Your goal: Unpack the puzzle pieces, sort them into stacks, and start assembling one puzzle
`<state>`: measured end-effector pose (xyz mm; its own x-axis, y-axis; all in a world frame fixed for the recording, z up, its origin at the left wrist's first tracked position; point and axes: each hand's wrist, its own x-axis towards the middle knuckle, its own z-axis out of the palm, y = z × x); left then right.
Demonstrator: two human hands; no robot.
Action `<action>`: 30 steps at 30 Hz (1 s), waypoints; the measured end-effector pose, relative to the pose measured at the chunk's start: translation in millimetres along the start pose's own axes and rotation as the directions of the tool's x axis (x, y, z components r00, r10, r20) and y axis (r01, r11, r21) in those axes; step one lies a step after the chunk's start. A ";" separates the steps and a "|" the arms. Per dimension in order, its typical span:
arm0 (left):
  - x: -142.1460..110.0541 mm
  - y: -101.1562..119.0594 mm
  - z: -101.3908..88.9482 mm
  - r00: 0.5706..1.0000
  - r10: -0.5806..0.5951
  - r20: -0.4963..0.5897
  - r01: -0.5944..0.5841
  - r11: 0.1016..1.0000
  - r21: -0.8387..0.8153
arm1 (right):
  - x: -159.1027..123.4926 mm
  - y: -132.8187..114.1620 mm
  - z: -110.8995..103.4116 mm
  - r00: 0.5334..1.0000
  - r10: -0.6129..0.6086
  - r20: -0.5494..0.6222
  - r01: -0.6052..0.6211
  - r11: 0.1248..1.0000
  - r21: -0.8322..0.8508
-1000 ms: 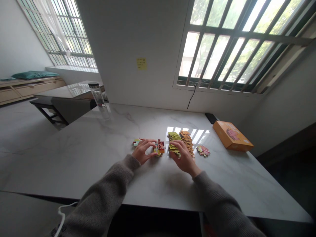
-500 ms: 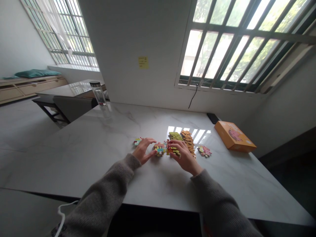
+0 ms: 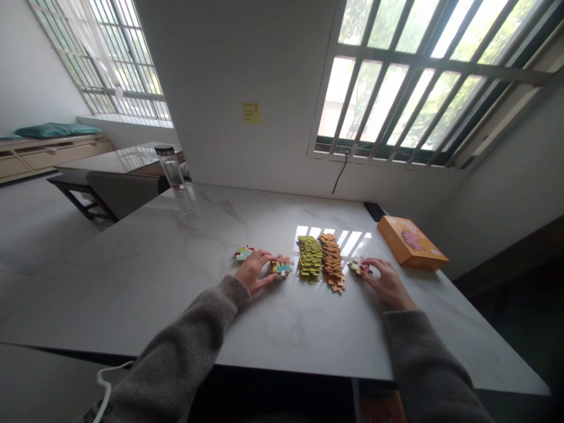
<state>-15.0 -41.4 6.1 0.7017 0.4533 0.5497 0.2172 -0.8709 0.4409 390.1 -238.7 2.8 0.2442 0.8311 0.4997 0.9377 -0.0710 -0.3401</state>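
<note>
My left hand (image 3: 254,273) rests on the table, thumb and fingers closed round the left edge of a small pile of colourful jigsaw puzzle pieces (image 3: 282,268). Off to the right, my right hand (image 3: 388,283) pinches a jigsaw puzzle piece over a small cluster of pieces (image 3: 355,268); the fingertips partly cover it. Between the hands lie two rows of overlapping pieces, one yellow-green (image 3: 310,258) and one orange-brown (image 3: 333,261). Just beyond my left fingers sits a pale green piece group (image 3: 243,253), partly hidden by the hand.
An orange box (image 3: 412,242) stands on the right of the marble-look table (image 3: 273,329), with a black phone (image 3: 374,211) behind it. A glass bottle (image 3: 171,170) stands at the far left. Wall and barred window rise behind the table.
My right hand has moved right, from beside the left pile across both rows to the cluster near the box. The rows now show fully. My left hand stays at its pile.
</note>
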 end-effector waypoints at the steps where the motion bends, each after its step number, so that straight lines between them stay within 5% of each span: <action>1: 0.1 0.3 -0.3 1.000 0.000 0.004 0.000 1.000 -0.001 | -0.7 1.6 0.9 1.000 0.011 0.024 -0.011 1.000 -0.015; 4: 0.6 3.0 -2.0 1.000 -0.010 0.017 0.010 1.000 -0.009 | -1.7 -0.1 3.3 0.997 0.065 0.043 -0.061 0.993 -0.098; 8: 1.8 7.7 -3.6 1.000 -0.017 -0.011 0.016 0.998 -0.057 | 1.6 -25.7 5.4 0.996 0.054 -0.075 -0.067 0.982 -0.178; 16: 4.7 16.7 -12.4 0.991 0.025 -0.134 -0.042 0.992 -0.122 | 28.4 -146.1 24.8 0.976 -0.214 0.029 0.201 0.951 0.235; 22: 3.7 19.4 -17.8 0.987 -0.015 -0.158 -0.014 0.983 -0.186 | 49.4 -196.8 38.7 0.929 -0.227 0.294 -0.006 0.783 0.622; 30: 3.7 24.5 -16.6 0.990 0.005 -0.144 -0.032 0.982 -0.185 | 38.1 -210.1 59.0 0.935 -0.086 0.344 -0.270 0.456 0.848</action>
<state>-18.4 -57.9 30.7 0.5976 0.4716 0.6484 0.0654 -0.8347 0.5468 187.8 -159.6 46.3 0.0623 0.9729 0.2226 0.1518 0.2112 -0.9656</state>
